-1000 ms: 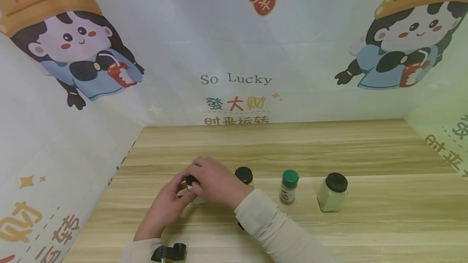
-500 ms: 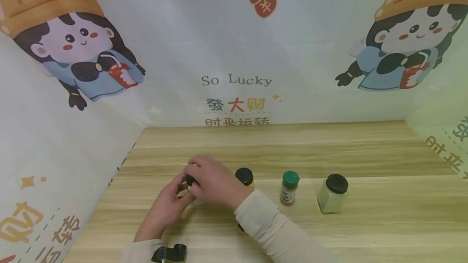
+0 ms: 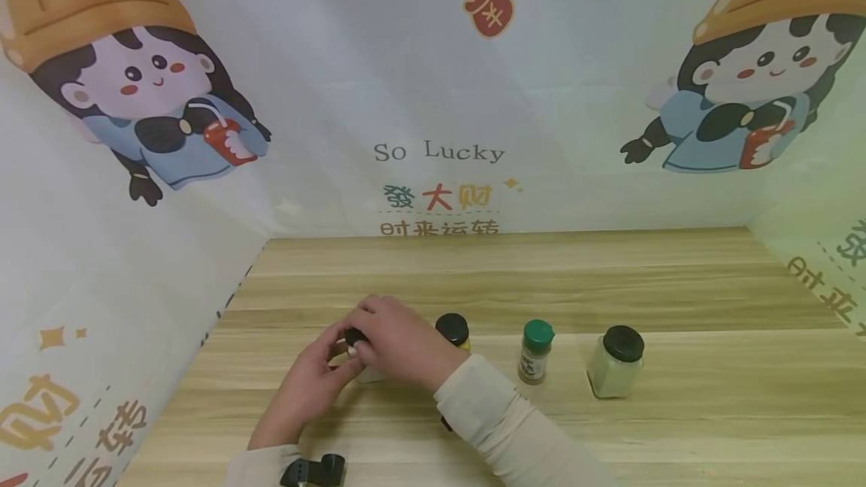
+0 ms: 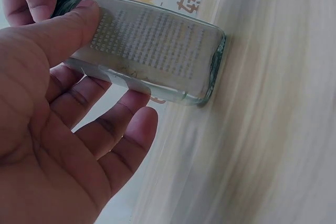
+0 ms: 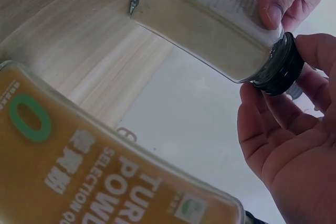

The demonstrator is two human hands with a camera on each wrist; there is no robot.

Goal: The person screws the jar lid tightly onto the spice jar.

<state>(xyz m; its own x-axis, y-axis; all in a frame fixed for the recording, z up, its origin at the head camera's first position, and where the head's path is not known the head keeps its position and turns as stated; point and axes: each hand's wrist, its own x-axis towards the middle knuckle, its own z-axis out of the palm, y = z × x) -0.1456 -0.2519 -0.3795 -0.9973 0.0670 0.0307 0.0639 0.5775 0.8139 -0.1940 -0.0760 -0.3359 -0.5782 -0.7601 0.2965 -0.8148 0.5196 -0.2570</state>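
Note:
A clear glass jar [image 4: 152, 51] of pale powder stands on the table, its back face covered in small print. In the head view most of it is hidden behind the hands. My left hand [image 3: 314, 385] holds the jar by its upper part, thumb on one face and fingers on the other side. Around its black screw lid [image 5: 283, 69] curl the thumb and fingers of my right hand [image 3: 399, 337]. The right wrist view shows the lid sitting on the jar's neck, with both hands close together there.
Right of my hands stands a yellow turmeric powder jar [image 5: 105, 156] with a black lid, partly hidden by my right hand in the head view. Farther right are a green-capped shaker bottle [image 3: 535, 352] and a square black-lidded jar [image 3: 616, 365]. Printed cloth walls [image 3: 325, 81] surround the wooden table [image 3: 514, 269].
My right fingers have shifted slightly at the lid, blurred half a second ago. My left hand keeps its hold. The whole head view has slid a little downward; the other jars stay put.

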